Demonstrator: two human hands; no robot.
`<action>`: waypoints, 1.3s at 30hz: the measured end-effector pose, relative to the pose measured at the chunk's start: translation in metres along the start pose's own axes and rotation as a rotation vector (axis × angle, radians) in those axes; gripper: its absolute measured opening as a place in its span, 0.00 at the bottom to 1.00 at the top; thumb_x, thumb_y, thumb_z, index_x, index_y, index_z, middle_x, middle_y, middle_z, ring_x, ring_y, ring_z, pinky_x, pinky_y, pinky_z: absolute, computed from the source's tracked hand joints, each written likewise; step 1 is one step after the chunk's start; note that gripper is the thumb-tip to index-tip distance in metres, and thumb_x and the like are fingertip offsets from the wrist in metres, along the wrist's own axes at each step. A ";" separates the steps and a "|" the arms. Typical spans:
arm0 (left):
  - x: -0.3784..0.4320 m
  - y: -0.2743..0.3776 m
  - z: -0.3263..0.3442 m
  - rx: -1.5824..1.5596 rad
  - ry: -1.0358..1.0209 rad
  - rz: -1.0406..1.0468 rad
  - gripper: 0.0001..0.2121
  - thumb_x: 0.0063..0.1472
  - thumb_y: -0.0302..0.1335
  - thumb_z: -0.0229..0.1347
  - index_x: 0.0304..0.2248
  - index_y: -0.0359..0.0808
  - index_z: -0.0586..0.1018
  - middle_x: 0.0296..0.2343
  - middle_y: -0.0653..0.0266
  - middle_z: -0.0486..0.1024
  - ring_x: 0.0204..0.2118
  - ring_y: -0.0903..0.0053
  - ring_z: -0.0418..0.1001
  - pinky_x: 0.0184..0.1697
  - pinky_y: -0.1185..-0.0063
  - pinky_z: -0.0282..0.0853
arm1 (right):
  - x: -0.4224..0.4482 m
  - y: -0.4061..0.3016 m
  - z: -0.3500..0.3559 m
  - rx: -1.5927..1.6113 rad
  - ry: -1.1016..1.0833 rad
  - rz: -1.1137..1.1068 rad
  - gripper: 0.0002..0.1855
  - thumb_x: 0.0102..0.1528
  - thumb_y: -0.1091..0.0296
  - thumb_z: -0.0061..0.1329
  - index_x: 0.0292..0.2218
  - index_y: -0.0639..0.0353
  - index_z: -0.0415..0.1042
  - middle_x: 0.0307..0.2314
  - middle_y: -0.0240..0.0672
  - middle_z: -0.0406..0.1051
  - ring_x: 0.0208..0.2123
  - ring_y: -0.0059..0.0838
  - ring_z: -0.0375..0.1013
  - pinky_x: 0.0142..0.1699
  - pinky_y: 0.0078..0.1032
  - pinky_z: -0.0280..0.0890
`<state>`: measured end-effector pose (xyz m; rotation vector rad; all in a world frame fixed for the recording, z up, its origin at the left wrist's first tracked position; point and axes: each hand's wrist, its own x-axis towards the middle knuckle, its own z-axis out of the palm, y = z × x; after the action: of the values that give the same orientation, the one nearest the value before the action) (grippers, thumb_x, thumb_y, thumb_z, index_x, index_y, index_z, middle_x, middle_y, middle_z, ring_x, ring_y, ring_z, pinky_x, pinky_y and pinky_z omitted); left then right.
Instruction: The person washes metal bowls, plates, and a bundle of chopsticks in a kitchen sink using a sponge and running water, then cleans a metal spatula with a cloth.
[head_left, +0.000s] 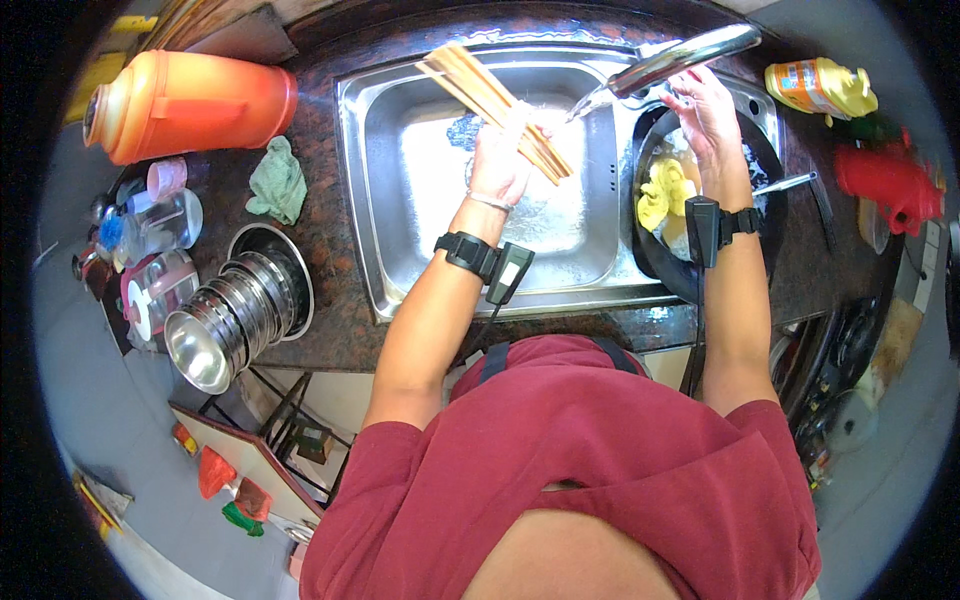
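Note:
My left hand is closed around a bundle of wooden chopsticks, held over the steel sink basin. Water runs from the chrome faucet beside the bundle. Near the faucet's base and above the black wok, my right hand has its fingers spread and partly bent; part of it lies behind the spout, and nothing shows in it. A yellow cloth sits in soapy water in the wok. A utensil with a metal handle leans over the wok's right rim.
Stacked steel bowls, a green cloth and an orange thermos flask stand on the left counter, with clear plastic containers behind. At the right are a yellow squeeze bottle and a red plastic item.

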<state>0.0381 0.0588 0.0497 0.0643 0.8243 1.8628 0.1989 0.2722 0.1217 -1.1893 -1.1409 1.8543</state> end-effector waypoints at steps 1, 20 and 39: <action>-0.002 -0.001 0.008 0.003 0.002 0.006 0.09 0.64 0.29 0.49 0.38 0.30 0.70 0.27 0.60 0.72 0.32 0.71 0.73 0.39 0.72 0.71 | 0.005 0.002 -0.003 0.002 -0.077 -0.015 0.16 0.47 0.83 0.46 0.39 0.61 0.69 0.34 0.30 0.68 0.31 0.22 0.67 0.34 0.22 0.67; -0.101 0.008 0.025 0.613 0.100 -0.082 0.10 0.64 0.33 0.47 0.34 0.33 0.71 0.25 0.65 0.73 0.30 0.79 0.72 0.36 0.79 0.69 | -0.010 0.038 -0.028 -1.011 0.051 -0.618 0.35 0.45 0.71 0.52 0.54 0.67 0.58 0.41 0.46 0.67 0.43 0.39 0.68 0.49 0.30 0.63; -0.171 0.056 0.100 0.461 -0.141 0.103 0.12 0.64 0.33 0.50 0.39 0.32 0.67 0.29 0.62 0.74 0.30 0.78 0.75 0.29 0.80 0.74 | -0.250 0.007 0.047 -0.892 -0.687 -0.520 0.23 0.52 0.74 0.41 0.50 0.66 0.58 0.29 0.51 0.71 0.26 0.48 0.72 0.33 0.39 0.66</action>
<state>0.1109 -0.0446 0.2120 0.5293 1.1517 1.7057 0.2493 0.0409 0.2150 -0.5040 -2.5456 1.3558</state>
